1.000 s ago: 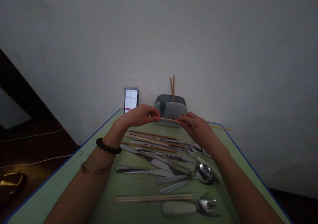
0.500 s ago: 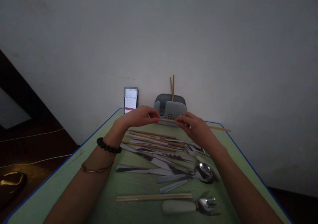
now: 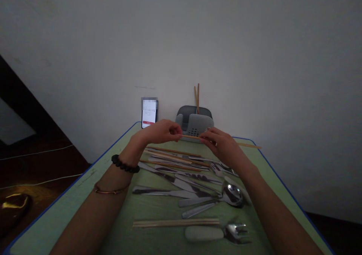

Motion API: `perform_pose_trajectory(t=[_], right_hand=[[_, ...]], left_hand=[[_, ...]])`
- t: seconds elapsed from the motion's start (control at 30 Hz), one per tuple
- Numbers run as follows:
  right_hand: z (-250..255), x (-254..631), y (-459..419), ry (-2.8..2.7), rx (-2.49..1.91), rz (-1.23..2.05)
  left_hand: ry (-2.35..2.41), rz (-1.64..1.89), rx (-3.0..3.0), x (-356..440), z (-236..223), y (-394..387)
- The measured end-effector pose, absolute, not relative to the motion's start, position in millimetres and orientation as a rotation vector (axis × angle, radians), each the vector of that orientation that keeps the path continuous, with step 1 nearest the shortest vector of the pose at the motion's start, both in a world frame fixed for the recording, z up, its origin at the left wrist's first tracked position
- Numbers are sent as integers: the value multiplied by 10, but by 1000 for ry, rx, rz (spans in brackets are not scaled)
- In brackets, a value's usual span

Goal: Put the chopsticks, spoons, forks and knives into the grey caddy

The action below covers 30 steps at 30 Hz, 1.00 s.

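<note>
A wooden chopstick (image 3: 190, 137) stretches between my two hands, roughly level, in front of the grey cutlery holder (image 3: 201, 123). My left hand (image 3: 160, 131) pinches it at its left end with thumb and fingers. Farther along, my right hand (image 3: 222, 142) pinches the same stick, and a light length of wood sticks out to the right beyond that hand. Two chopsticks (image 3: 197, 98) stand upright in the holder. Below my hands lie several loose chopsticks (image 3: 169, 155), knives (image 3: 169, 192), forks and spoons (image 3: 232, 195) on the table.
A phone (image 3: 149, 113) with a lit screen leans on the wall left of the holder. Nearest to me lie a bundle of light chopsticks (image 3: 177, 223) and a white-handled fork (image 3: 205, 233). The green table (image 3: 93, 183) has a blue edge and meets the wall (image 3: 254, 59).
Both hands keep their pinch on the chopstick and have hardly moved. The whole view has shifted very slightly.
</note>
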State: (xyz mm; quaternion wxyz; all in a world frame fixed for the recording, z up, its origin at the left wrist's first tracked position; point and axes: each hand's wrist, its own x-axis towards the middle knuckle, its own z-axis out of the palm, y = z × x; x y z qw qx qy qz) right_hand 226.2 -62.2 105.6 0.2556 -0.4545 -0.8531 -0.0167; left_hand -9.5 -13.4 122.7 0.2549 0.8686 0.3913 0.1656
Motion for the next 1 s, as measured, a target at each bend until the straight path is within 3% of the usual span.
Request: perform_pose_trajectory(t=[0.5, 0.63, 0.83, 1.0], right_hand=[[1219, 2446, -558, -2065, -1202, 6], [1528, 2473, -449, -1927, -1182, 96], [2053, 2433, -101, -1710, -1037, -108], [2124, 2365, 257, -1637, -989, -182]], left_hand=[[1130, 476, 2441, -129, 1236, -119], [1121, 297, 2414, -116, 1140, -73], [1344, -76, 2370, -84, 969, -45], [1469, -257, 2326, -126, 862, -18]])
